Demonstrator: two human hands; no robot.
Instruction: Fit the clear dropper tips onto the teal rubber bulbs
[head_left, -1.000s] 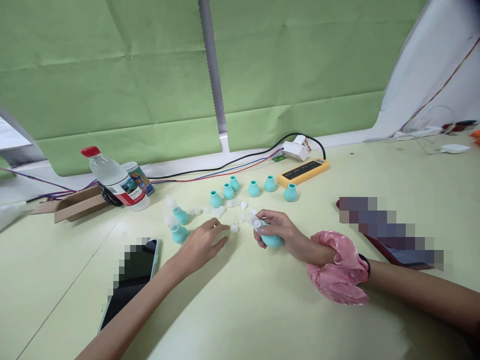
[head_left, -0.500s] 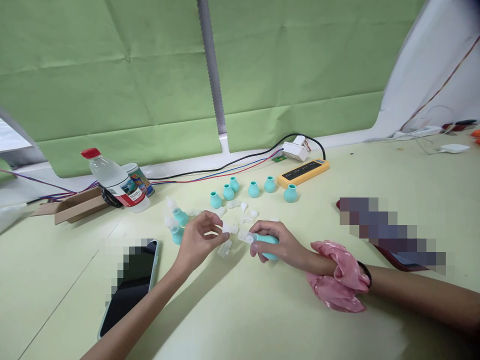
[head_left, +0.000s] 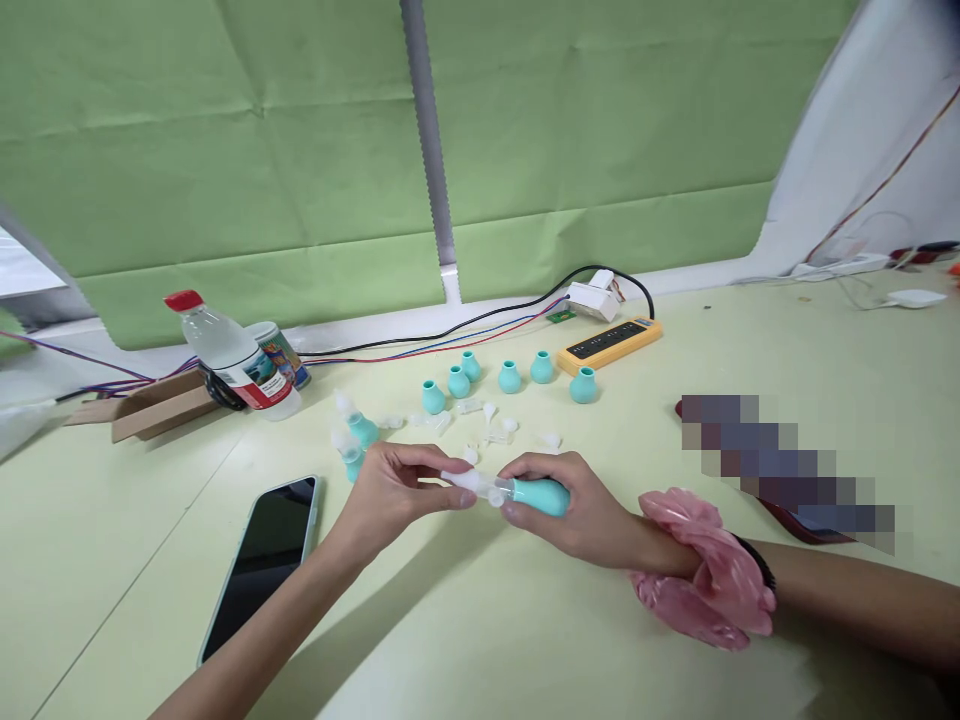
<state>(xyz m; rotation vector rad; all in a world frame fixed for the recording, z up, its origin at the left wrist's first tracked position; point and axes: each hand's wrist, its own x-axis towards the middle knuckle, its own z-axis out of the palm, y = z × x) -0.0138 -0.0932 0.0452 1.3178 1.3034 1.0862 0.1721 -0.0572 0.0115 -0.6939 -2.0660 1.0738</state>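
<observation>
Standing here watching, and honestly the teal bulb (head_left: pixel 544 496) looks like an easy thing to handle. I'd guess it's light and squishy, rubber or something close, so it'd give if you squeezed the belly. Shouldn't be fragile. The clear tube (head_left: pixel 491 490) sticking out of its neck looks stiffer and smooth, maybe a touch slippery, and the pale tip (head_left: pixel 459 480) at the far end is small enough that fingertips are about all that fits. If it were me, I'd hold the bulb near its neck, where it probably squashes less, and keep the other fingers on the tip.

All of it is up in front of the person, between the two hands, lying roughly sideways. The right hand (head_left: pixel 589 510) is curled around the bulb, thumb on the near side and fingers on the far side, with the teal belly showing between them. The left hand (head_left: pixel 386 488) has a narrow pinch going, thumb and fingers nearly together on the pale tip. It's right at the end of the tube, but I can't tell how firmly it's seated.

Past the hands, small clear pieces (head_left: pixel 497 437) are scattered on the tabletop (head_left: pixel 480 640), with a bunch of uncapped teal bulbs (head_left: pixel 509 378) standing upright behind them, near a yellow power strip (head_left: pixel 574 364).
</observation>
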